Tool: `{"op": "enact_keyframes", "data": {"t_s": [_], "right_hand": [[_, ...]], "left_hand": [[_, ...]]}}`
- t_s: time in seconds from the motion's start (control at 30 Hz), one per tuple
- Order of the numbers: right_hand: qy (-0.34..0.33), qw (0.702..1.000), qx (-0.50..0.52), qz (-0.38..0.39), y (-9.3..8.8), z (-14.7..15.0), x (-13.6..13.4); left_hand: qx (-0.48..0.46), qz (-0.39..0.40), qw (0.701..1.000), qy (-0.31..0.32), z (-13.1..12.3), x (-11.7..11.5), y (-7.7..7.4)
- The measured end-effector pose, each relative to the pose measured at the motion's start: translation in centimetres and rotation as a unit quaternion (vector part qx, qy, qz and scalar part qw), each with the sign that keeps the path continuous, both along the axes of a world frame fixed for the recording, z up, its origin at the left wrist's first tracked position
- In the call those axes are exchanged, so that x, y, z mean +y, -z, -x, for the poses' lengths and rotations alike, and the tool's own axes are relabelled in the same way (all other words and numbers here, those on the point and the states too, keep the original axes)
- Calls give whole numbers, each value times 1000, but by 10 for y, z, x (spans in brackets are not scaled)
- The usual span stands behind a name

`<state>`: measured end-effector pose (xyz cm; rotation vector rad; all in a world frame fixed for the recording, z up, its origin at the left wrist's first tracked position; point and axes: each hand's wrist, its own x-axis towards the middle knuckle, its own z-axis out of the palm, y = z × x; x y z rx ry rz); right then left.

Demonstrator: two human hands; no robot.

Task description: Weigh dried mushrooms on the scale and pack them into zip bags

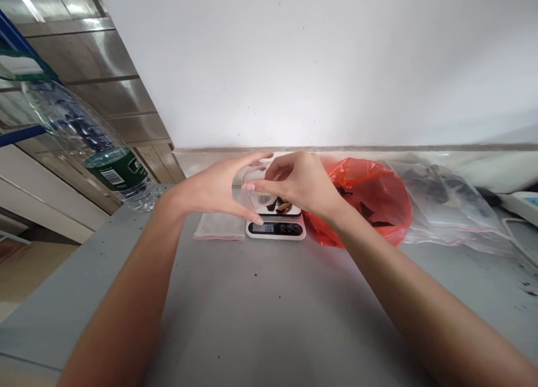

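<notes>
My left hand (214,188) is curved in a C, thumb and fingers well apart, its thumb tip near the display of a small white kitchen scale (275,235). My right hand (305,184) has its thumb against the edge of a clear zip bag (257,199) and its other fingers curled behind. The bag stands between both hands, above the scale, and is partly hidden. Dark brown dried pieces (283,206) show on the scale's platform beside the bag. The scale's display is lit, but its digits are too blurred to read.
A stack of flat zip bags (221,226) lies left of the scale. An open red plastic bag (397,207) with dark pieces stands to the right, before filled clear bags (445,202). A big water bottle (113,165) stands at the grey table's (252,319) left edge. A white wall (315,67) rises behind.
</notes>
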<state>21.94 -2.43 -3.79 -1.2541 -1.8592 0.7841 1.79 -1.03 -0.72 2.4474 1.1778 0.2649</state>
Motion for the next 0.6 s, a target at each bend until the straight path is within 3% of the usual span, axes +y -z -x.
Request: {"op": "enact_keyframes", "data": {"t_s": [0.13,0.23,0.33,0.47,0.6], "right_hand": [[-46,996,55,59,-5,-6,-1],[24,997,38,66,-8,-10,2],[91,991,-81,57,-6,-16,7],[10,968,-231,102,1,-24,14],[-79,948,-276,134,5,-24,18]], "left_hand": [[-8,28,999,-14,2,10,9],[3,30,998,-49,7,12,8],[10,21,996,-82,14,8,1],[10,15,994,-108,20,4,-3],[59,39,994,-84,17,10,8]]}}
